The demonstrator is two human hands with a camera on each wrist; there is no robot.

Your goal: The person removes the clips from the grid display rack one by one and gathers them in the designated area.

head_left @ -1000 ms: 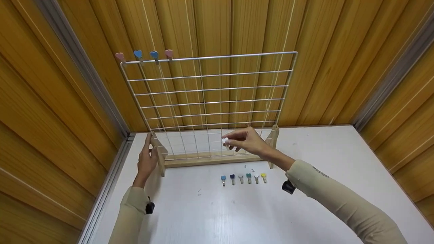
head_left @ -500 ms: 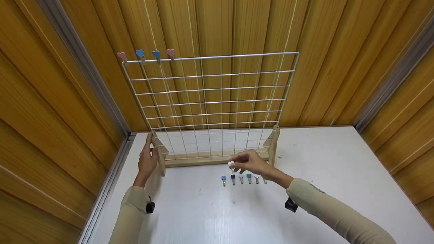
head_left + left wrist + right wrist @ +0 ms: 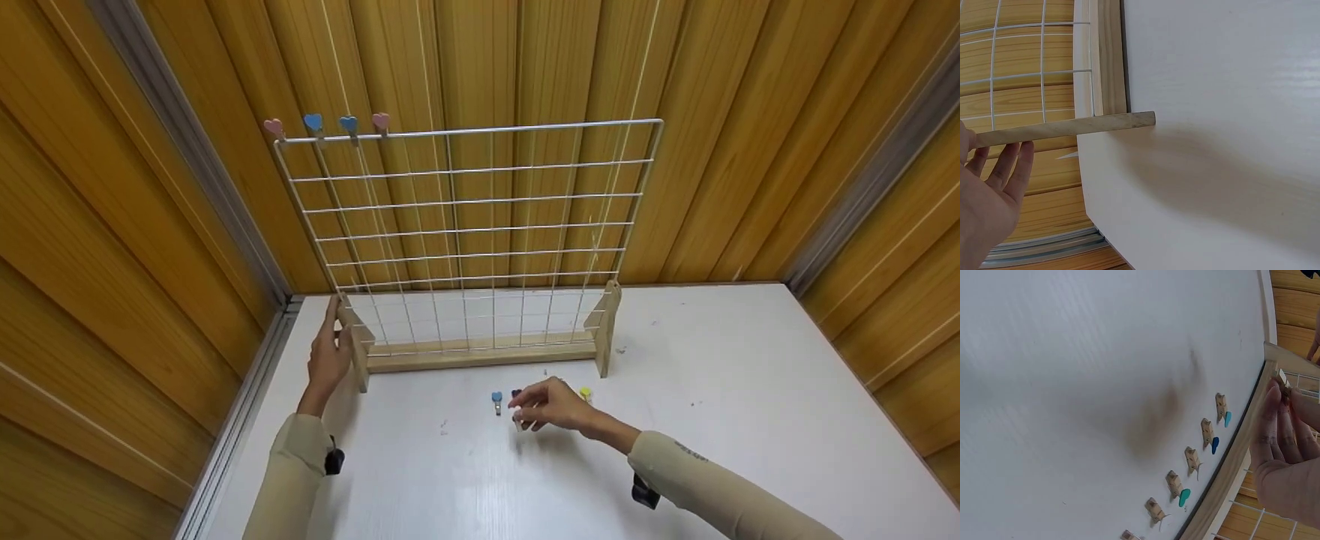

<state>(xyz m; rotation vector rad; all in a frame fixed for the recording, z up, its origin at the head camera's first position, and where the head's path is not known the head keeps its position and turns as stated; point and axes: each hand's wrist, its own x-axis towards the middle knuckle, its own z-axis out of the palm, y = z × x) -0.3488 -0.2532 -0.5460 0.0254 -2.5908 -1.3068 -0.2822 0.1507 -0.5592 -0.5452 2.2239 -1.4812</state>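
Note:
My right hand (image 3: 556,409) pinches a small wooden clothespin (image 3: 1282,380) with a white heart between thumb and fingers, low over the table. Partly behind that hand lies a row of heart clothespins, among them a light blue one (image 3: 496,402) and a yellow one (image 3: 586,394). The right wrist view shows dark blue (image 3: 1208,432) and green (image 3: 1174,484) ones too. A white wire grid (image 3: 480,201) stands upright in a wooden stand (image 3: 480,358). My left hand (image 3: 328,364) holds the stand's left side post (image 3: 1061,128), fingertips against its outer face.
Pink (image 3: 274,127) and blue (image 3: 313,121) heart clothespins are clipped along the left of the grid's top bar. Yellow wood-look walls (image 3: 480,45) enclose the white table (image 3: 420,465) behind and at both sides. A metal rail (image 3: 240,420) runs along the left edge.
My right hand has come down from in front of the grid to the clothespin row, the white clothespin still in its fingers. My left hand stays at the stand's post.

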